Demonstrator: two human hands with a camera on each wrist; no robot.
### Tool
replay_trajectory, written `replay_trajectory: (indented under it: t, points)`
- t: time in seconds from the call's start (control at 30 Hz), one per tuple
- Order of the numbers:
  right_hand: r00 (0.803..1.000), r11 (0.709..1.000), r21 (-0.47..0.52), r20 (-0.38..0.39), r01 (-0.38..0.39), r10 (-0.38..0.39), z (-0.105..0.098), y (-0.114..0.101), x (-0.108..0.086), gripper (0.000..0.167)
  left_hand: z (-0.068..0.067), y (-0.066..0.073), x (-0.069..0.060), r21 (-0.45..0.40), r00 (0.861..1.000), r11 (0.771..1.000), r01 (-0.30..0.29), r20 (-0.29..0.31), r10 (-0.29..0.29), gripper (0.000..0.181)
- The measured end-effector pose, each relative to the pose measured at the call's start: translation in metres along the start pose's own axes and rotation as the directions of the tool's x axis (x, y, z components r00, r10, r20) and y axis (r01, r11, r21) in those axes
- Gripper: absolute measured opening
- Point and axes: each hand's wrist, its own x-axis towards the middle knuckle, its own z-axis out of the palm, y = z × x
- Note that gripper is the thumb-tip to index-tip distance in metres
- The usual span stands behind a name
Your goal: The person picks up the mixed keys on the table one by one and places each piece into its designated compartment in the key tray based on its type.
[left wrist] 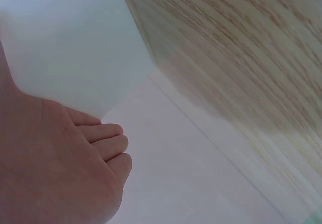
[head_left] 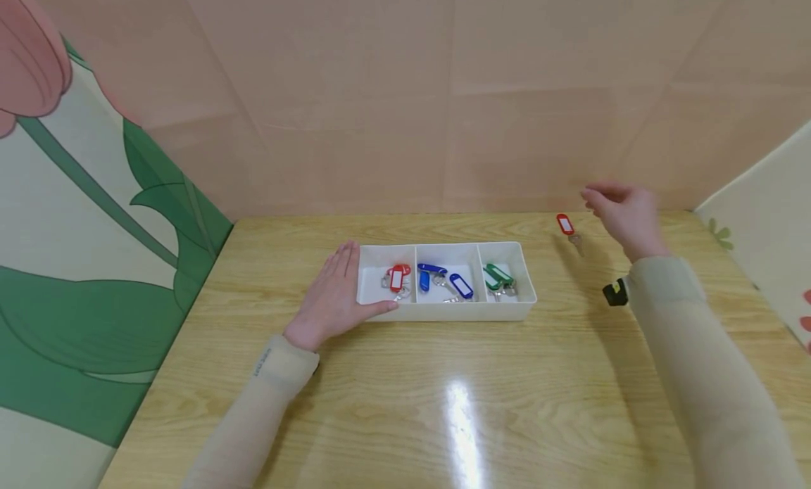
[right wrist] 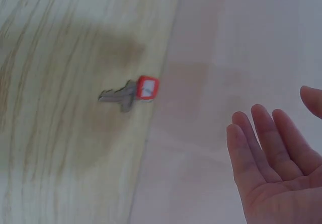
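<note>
A white tray (head_left: 443,312) with three compartments sits on the table. Its left compartment contains keys with red tags (head_left: 396,278), its middle one keys with blue tags (head_left: 462,286), its right one keys with green tags (head_left: 500,274). My left hand (head_left: 329,297) rests against the tray's left end, fingers straight along the side and thumb at the front wall. Near the table's back edge, right of the tray, is a key with a red tag (head_left: 565,224). My right hand (head_left: 627,214) hovers to the right of that key, apart from it, fingers loosely bent and holding nothing.
The wooden table (head_left: 380,404) meets a pinkish back wall (head_left: 405,109). Side panels with plant prints stand left (head_left: 82,320) and right (head_left: 773,214). A small black device (head_left: 615,293) shows at the right sleeve's cuff.
</note>
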Motion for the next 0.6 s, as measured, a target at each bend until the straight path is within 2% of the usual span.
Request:
replay_trajectory:
  t: [0.13,0.3,0.43,0.6]
  points:
    - [1.0,0.999,-0.031,0.014,-0.028,0.028,0.003,0.009,0.011,0.065,0.0,0.0,0.0,-0.001,1.0,1.0,0.0,-0.001,0.0,0.13]
    - [1.0,0.998,-0.06,0.007,-0.022,0.023,0.01,0.021,0.023,0.063,0.0,-0.001,0.0,-0.006,1.0,1.0,0.002,-0.006,-0.002,0.13]
    - [0.999,0.989,-0.146,0.024,-0.031,0.035,0.013,0.033,0.031,0.066,0.001,-0.002,0.001,-0.004,1.0,1.0,0.001,-0.009,-0.001,0.131]
    - [0.993,0.972,-0.221,0.078,-0.074,0.093,0.016,0.049,0.039,0.072,0.003,-0.003,0.0,0.013,1.0,1.0,0.005,-0.005,-0.005,0.133]
